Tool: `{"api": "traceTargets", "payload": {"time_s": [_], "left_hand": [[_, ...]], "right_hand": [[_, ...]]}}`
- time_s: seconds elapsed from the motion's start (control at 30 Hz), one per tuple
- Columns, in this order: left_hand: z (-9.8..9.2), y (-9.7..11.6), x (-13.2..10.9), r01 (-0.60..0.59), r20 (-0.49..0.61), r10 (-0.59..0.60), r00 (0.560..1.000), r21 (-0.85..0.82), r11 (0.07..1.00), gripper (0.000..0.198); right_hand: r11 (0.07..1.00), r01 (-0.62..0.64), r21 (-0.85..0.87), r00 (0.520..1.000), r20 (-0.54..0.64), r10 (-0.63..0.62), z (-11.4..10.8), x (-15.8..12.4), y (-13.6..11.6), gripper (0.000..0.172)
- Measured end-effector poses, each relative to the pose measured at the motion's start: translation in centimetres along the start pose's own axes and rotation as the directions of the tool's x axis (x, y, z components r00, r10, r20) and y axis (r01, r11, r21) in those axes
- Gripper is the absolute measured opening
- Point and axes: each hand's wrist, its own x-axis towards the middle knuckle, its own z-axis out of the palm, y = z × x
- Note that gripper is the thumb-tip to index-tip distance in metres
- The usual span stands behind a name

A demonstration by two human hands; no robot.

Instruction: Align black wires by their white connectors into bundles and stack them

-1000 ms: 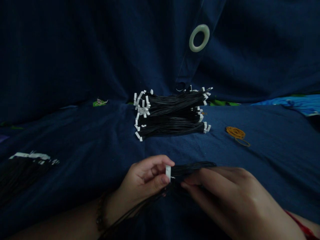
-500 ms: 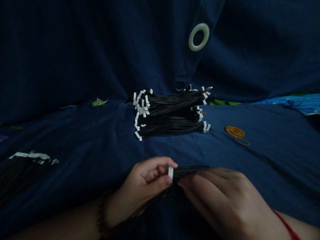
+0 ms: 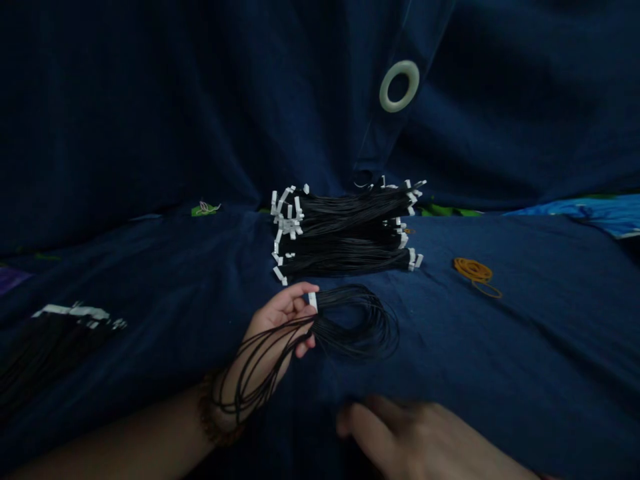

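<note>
Cloth: a navy cotton sheet (image 3: 500,347) covers the surface and rises behind, a pale ring grommet (image 3: 399,85) set in it.
Stack: black wire bundles (image 3: 345,233) lie piled crosswise ahead, white-tipped at both ends; orange rubber bands (image 3: 473,271) lie to the right, and a dark bundle (image 3: 75,312) far left.
Hank: thin black wires (image 3: 355,327) loop loosely just before the stack, gathered at a white connector (image 3: 313,301).
Handling: probably light, limp and tangle-prone; the connector end looks the surest hold.
Left hand (image 3: 280,320): half closed, gripping the wires at the connector, loops draping across the wrist.
Right hand (image 3: 400,433): open, blurred, holding nothing, low and apart from the wires.
</note>
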Motion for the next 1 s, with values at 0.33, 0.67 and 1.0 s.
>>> {"api": "traceTargets", "payload": {"time_s": [0.33, 0.67, 1.0], "left_hand": [[-1.1, -1.1, 1.0, -0.005, 0.147, 0.005, 0.989, -0.001, 1.000, 0.032], [-0.5, -0.2, -0.1, 0.011, 0.146, -0.018, 0.989, 0.054, 0.998, 0.025], [-1.1, -0.6, -1.7, -0.066, 0.424, 0.070, 0.903, -0.024, 0.998, 0.020]], "right_hand": [[-0.024, 0.263, 0.964, 0.928, -0.246, 0.280, -7.4, 0.0, 8.5, 0.015], [0.904, -0.031, 0.426, 0.699, -0.638, 0.324, -7.9, -1.2, 4.8, 0.056], [0.907, -0.077, 0.413, 0.950, -0.245, 0.193, -4.4, -0.6, 0.7, 0.015]]}}
